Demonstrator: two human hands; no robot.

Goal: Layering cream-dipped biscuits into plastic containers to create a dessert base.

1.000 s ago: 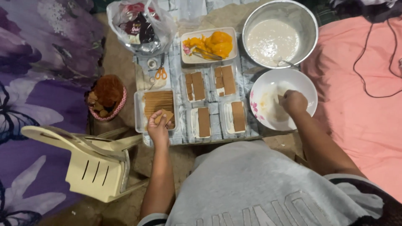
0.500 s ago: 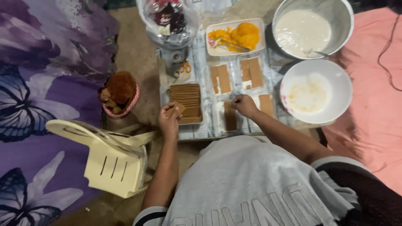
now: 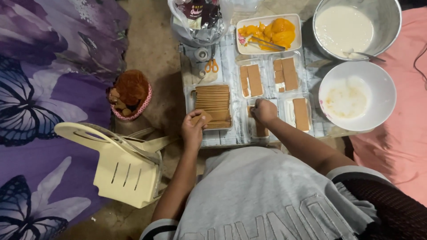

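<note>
Left grip (image 3: 192,129) with cracker (image 3: 201,118) at tray edge (image 3: 190,104)

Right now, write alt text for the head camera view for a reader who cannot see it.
A person's right hand presses a brown cracker into a clear plastic tub, while the left hand holds another cracker beside a clear tray of stacked crackers. Nearby stand a white bowl and a metal bowl of cream.

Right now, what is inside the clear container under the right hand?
A brown cracker shows in the clear container below the right hand. The hand covers the container's upper part, so the rest is hidden.
</note>
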